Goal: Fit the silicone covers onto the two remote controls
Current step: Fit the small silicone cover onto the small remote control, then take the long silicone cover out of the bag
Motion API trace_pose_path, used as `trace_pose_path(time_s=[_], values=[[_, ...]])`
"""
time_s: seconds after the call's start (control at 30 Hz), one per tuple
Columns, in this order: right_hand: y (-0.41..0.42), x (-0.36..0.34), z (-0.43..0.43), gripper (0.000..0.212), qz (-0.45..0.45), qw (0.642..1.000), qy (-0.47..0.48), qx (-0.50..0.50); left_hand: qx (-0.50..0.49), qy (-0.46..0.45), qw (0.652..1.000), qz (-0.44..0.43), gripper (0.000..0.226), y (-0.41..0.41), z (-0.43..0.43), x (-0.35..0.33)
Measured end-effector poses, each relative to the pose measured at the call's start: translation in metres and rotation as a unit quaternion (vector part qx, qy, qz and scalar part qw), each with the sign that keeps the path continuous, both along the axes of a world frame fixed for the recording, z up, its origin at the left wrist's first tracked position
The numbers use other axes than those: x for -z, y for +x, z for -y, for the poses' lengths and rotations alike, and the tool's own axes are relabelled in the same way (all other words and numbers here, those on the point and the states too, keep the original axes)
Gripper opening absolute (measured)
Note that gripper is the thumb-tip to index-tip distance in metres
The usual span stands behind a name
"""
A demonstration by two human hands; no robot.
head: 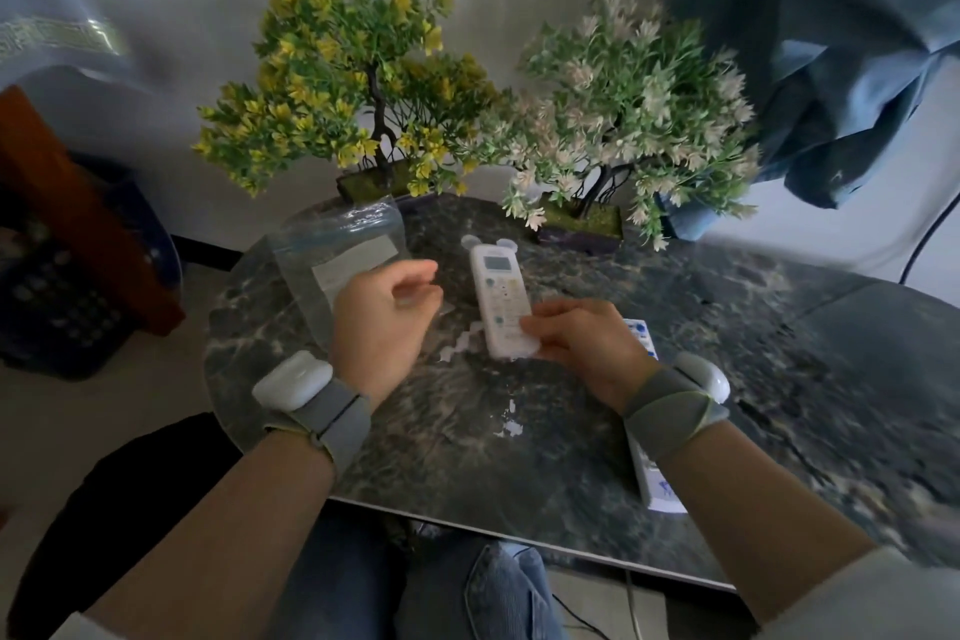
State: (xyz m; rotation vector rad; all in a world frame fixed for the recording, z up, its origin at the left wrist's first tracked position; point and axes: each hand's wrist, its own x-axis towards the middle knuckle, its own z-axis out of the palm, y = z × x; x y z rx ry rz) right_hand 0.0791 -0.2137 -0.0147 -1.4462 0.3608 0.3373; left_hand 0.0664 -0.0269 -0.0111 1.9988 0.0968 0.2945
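Note:
A white remote control [497, 295] lies on the dark marble table [519, 431], inside a clear silicone cover whose two round ears [470, 240] stick out at its far end. My right hand [576, 343] grips the near end of this remote with fingers and thumb. My left hand [384, 314] hovers just to its left, fingers loosely curled, holding nothing that I can make out. A second white remote [649, 457] with blue markings lies to the right, largely hidden under my right wrist.
A clear plastic bag [337, 250] lies at the table's far left. Two potted artificial bonsai trees, the yellow-green tree [353, 83] and the pale pink tree [628, 114], stand at the back. A dark basket [62, 307] sits on the floor at left. Blue cloth [831, 42] hangs at right.

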Motion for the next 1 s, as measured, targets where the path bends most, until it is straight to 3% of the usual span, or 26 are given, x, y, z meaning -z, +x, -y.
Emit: trace_pose_path(time_s=[0.1, 0.2, 0.33, 0.5, 0.63, 0.83, 1.0], values=[[0.015, 0.006, 0.003, 0.013, 0.003, 0.998, -0.042, 0.046, -0.039, 0.151, 0.985, 0.08, 0.023, 0.002, -0.018, 0.009], [0.025, 0.016, 0.0, 0.013, 0.011, 0.996, -0.062, 0.063, -0.101, 0.22, 0.967, 0.075, 0.034, 0.001, -0.033, 0.028], [0.033, 0.021, -0.003, 0.01, 0.016, 0.99, -0.11, 0.084, -0.168, 0.148, 0.975, -0.007, 0.061, -0.002, -0.039, 0.044], [0.033, 0.02, -0.001, 0.021, 0.014, 0.964, -0.258, 0.063, -0.143, 0.054, 0.984, -0.088, 0.075, -0.002, -0.037, 0.043], [0.027, 0.008, -0.01, 0.019, 0.101, 0.92, -0.376, 0.047, -0.127, -0.005, 0.988, -0.085, 0.069, 0.0, -0.042, 0.043], [0.021, -0.004, -0.042, 0.011, 0.196, 0.917, -0.346, -0.019, -0.07, -0.085, 0.986, -0.125, 0.053, -0.003, -0.065, 0.037], [0.019, -0.019, -0.056, 0.014, 0.295, 0.892, -0.342, -0.014, -0.031, -0.008, 0.995, -0.099, 0.035, -0.011, -0.08, 0.038]])
